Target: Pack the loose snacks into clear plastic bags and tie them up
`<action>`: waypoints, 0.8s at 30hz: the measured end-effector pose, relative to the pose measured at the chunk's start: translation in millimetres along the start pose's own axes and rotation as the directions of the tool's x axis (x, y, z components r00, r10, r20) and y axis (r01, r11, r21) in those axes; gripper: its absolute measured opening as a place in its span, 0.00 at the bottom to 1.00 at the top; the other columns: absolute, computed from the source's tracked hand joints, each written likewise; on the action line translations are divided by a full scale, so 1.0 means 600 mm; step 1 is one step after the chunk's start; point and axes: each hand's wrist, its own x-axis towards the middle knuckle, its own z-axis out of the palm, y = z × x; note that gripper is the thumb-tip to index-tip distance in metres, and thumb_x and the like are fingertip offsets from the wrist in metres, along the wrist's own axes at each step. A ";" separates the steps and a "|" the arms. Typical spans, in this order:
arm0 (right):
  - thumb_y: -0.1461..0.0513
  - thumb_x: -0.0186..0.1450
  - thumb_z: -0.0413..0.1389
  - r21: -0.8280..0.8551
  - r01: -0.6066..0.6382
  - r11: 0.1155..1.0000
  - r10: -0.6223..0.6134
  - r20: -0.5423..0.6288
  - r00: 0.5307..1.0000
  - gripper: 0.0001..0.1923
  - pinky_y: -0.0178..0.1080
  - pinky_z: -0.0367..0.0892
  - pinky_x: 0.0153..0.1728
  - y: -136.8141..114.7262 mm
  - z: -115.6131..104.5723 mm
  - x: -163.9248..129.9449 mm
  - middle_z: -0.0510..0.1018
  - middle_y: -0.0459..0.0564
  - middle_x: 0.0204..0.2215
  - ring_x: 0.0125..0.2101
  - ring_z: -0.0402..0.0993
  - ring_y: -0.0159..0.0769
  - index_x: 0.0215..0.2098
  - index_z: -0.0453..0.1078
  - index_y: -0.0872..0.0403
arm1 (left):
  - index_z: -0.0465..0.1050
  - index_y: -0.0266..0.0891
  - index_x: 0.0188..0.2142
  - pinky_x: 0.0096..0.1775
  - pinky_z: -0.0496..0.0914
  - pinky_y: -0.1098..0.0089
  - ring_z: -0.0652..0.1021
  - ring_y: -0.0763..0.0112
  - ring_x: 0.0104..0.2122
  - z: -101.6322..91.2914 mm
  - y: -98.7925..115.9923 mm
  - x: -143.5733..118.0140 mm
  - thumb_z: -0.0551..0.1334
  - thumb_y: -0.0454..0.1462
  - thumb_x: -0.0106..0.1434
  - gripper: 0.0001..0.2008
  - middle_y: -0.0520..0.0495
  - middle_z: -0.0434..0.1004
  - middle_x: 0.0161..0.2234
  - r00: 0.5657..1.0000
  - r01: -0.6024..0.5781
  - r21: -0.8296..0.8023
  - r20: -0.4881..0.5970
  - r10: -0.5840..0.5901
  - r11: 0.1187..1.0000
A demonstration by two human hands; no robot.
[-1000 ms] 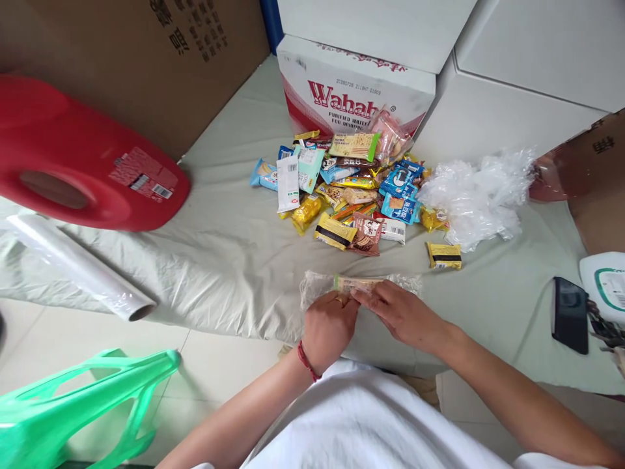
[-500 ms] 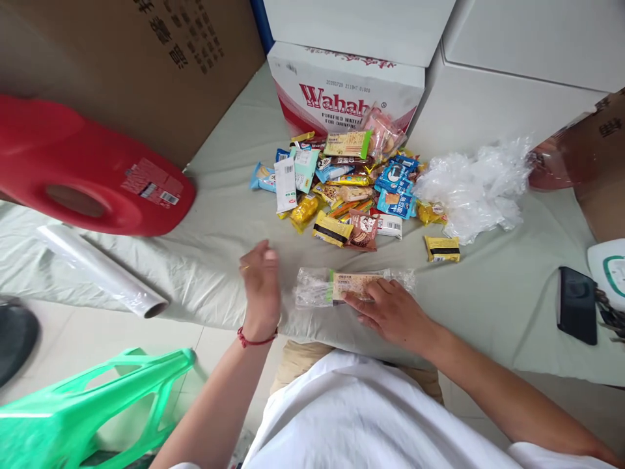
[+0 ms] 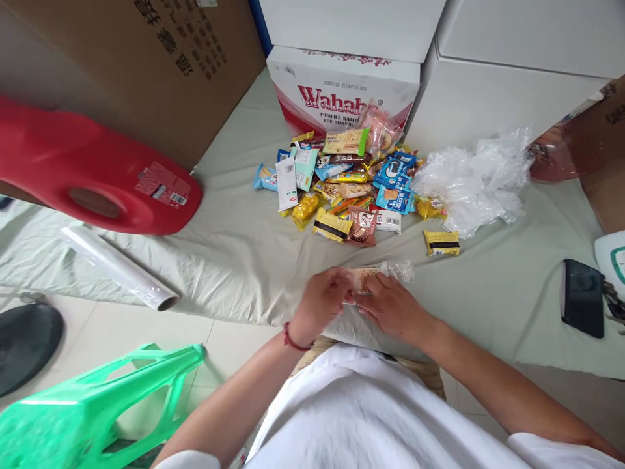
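A biscuit packet [image 3: 367,276] lies at the front of the cloth-covered surface, inside a piece of clear plastic wrap [image 3: 403,270] that sticks out past its right end. My left hand [image 3: 323,301] is at the packet's left end, fingers closed on the wrap there and hiding that end. From the right, my right hand [image 3: 394,307] grips the packet, its fingers bent over the top and near edge. The two hands almost meet. Just beyond them is a pile of wrapped snacks [image 3: 349,184], and a single yellow packet [image 3: 442,243] lies to the right.
Crumpled clear plastic [image 3: 476,182] lies right of the pile. A white and red carton [image 3: 346,91] stands behind it. On the left are a red jug [image 3: 122,176] and a roll of film [image 3: 120,268]. A phone [image 3: 583,298] lies far right; a green stool [image 3: 112,404] stands below left.
My left hand has moved right and closed on the left end of the wrap, which was lying spread out. My right hand stays at the packet. The view has shifted slightly.
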 end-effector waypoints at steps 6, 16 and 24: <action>0.61 0.73 0.56 0.375 0.057 0.925 -0.001 -0.146 0.989 0.13 0.44 0.72 0.45 0.010 -0.044 -0.053 0.78 0.55 0.45 0.43 0.73 0.42 0.54 0.77 0.50 | 0.76 0.41 0.44 0.33 0.68 0.68 0.80 0.65 0.34 0.076 -0.020 0.011 0.52 0.35 0.72 0.13 0.41 0.80 0.40 0.935 -0.232 0.559 -0.100 0.342 0.797; 0.66 0.73 0.52 0.273 -0.026 0.962 0.124 -0.348 0.929 0.18 0.41 0.71 0.38 0.094 -0.032 -0.084 0.80 0.52 0.41 0.39 0.73 0.40 0.55 0.77 0.45 | 0.71 0.48 0.59 0.30 0.66 0.70 0.80 0.66 0.35 0.080 -0.017 0.009 0.49 0.38 0.76 0.19 0.42 0.76 0.48 0.983 -0.106 0.809 -0.003 0.185 0.578; 0.63 0.73 0.50 0.433 -0.271 0.859 0.441 -0.360 0.822 0.14 0.44 0.70 0.42 0.119 -0.005 -0.200 0.81 0.51 0.43 0.43 0.73 0.42 0.41 0.78 0.46 | 0.69 0.54 0.64 0.28 0.64 0.71 0.78 0.65 0.36 0.095 -0.028 0.002 0.51 0.31 0.73 0.25 0.42 0.76 0.43 0.972 -0.149 0.851 0.033 0.231 0.504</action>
